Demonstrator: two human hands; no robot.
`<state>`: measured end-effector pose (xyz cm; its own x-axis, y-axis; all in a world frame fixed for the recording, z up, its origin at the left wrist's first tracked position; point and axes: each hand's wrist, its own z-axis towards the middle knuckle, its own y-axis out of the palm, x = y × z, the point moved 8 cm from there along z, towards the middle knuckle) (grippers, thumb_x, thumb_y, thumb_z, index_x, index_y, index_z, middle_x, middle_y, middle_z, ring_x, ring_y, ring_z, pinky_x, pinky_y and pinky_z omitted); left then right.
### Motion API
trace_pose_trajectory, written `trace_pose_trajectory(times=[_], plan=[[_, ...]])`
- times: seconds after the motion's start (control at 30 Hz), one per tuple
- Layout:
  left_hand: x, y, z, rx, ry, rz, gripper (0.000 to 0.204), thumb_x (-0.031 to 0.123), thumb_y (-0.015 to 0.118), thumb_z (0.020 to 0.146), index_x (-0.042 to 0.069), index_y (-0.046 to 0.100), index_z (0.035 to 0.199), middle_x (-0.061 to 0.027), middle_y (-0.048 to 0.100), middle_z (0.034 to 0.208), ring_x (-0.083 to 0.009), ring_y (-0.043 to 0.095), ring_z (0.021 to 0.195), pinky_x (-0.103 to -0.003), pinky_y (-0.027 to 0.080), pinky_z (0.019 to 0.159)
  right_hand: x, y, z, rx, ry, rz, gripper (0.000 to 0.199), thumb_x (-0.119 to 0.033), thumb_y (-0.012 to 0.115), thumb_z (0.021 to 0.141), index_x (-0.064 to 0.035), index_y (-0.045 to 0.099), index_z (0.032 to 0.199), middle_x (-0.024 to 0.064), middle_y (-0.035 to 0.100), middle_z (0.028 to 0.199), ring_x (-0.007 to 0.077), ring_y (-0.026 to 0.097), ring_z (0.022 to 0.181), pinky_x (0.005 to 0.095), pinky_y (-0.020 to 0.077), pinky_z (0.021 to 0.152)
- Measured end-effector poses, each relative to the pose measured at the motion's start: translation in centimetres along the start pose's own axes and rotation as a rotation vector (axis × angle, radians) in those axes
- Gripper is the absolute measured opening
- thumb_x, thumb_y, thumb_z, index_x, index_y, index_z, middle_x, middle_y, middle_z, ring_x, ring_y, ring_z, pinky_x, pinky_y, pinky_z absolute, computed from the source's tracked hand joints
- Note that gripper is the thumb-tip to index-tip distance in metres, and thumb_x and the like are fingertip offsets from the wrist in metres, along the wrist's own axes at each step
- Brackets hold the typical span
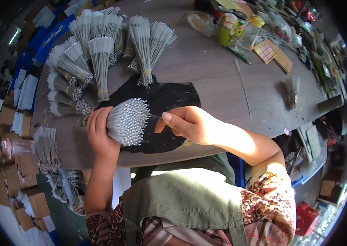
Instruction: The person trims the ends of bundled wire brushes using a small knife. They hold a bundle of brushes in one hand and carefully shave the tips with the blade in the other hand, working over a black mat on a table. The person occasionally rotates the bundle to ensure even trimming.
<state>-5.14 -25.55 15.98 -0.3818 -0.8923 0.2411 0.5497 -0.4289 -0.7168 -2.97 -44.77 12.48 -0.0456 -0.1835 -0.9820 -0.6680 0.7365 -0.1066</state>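
My left hand (101, 127) is wrapped round a thick bundle of thin wire brushes (128, 123), their pale tips fanned toward the right. Just right of those tips, my right hand (183, 123) pinches a thin dark wire (155, 116) between thumb and forefinger. This wire runs toward the tips; whether it belongs to one of the brushes I cannot tell. Under both hands lies a black cloth (169, 96). Behind my left hand stand and lie several more tied brush bundles (100, 61), with white bristles and looped wire ends. Another pair of bundles (145, 49) rests at the cloth's far edge.
One loose wire brush (243, 88) lies on the wooden table (214, 82), right of the cloth. Farther right is a small brush bundle (293, 90). A green can (226, 29), a green pen (238, 55) and clutter occupy the far right. Cardboard boxes (38, 203) are stacked at left.
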Motion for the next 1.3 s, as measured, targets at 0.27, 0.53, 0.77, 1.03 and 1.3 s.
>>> trace_pose_trajectory(times=[0.27, 0.53, 0.77, 1.03, 1.3], plan=[[-2.9, 2.0, -1.4, 0.075, -0.152, -0.056, 0.029, 0.008, 0.067, 0.074, 0.000, 0.062, 0.101, -0.0129, 0.064, 0.098, -0.0275, 0.062, 0.094, -0.035, 0.047, 0.084, -0.4, 1.5, 0.8, 0.103, -0.306, 0.110, 0.042, -0.038, 0.058, 0.088, -0.0026, 0.049, 0.109, 0.0004, 0.046, 0.075, 0.0068, 0.045, 0.071, 0.0242, 0.0398, 0.063], [-1.5, 1.6, 0.0, 0.230, -0.346, -0.447, 0.028, 0.005, 0.068, 0.075, -0.004, 0.061, 0.101, -0.0125, 0.065, 0.100, -0.0226, 0.063, 0.089, -0.033, 0.048, 0.083, -3.3, 3.2, 3.1, 0.388, -0.677, -0.046, 0.087, -0.035, 0.079, 0.066, 0.0024, 0.035, 0.131, 0.0225, 0.047, 0.124, 0.0353, 0.050, 0.112, 0.0372, 0.0431, 0.092], [1.9, 3.0, -2.3, 0.106, -0.017, -0.123, 0.071, 0.024, 0.076, 0.071, -0.005, 0.038, 0.123, -0.0205, 0.051, 0.115, -0.0320, 0.056, 0.102, -0.038, 0.046, 0.085, -0.6, 2.0, 5.0, 0.431, -0.532, 0.240, 0.101, -0.023, 0.087, 0.057, 0.0002, 0.027, 0.136, 0.0144, 0.050, 0.124, 0.0199, 0.050, 0.115, 0.0324, 0.0404, 0.096], [-2.2, 3.9, -2.6, -0.335, -0.314, -0.788, 0.113, 0.031, 0.085, 0.059, -0.003, 0.014, 0.139, -0.0170, 0.043, 0.130, -0.0271, 0.045, 0.119, -0.040, 0.033, 0.102, -1.0, 2.8, 4.5, 0.117, -0.578, 0.381, 0.088, -0.019, 0.089, 0.056, -0.0009, 0.037, 0.124, 0.0081, 0.049, 0.121, 0.0126, 0.048, 0.109, 0.0292, 0.0426, 0.094], [-0.9, 3.0, -2.5, -0.353, -0.175, -0.525, 0.098, 0.027, 0.084, 0.058, -0.001, 0.031, 0.135, -0.0153, 0.046, 0.128, -0.0248, 0.046, 0.118, -0.040, 0.031, 0.104, -1.0, 4.2, 5.1, 0.015, -0.584, 0.401, 0.082, -0.014, 0.087, 0.057, 0.0000, 0.039, 0.122, 0.0097, 0.049, 0.120, 0.0120, 0.048, 0.109, 0.0282, 0.0431, 0.092]])
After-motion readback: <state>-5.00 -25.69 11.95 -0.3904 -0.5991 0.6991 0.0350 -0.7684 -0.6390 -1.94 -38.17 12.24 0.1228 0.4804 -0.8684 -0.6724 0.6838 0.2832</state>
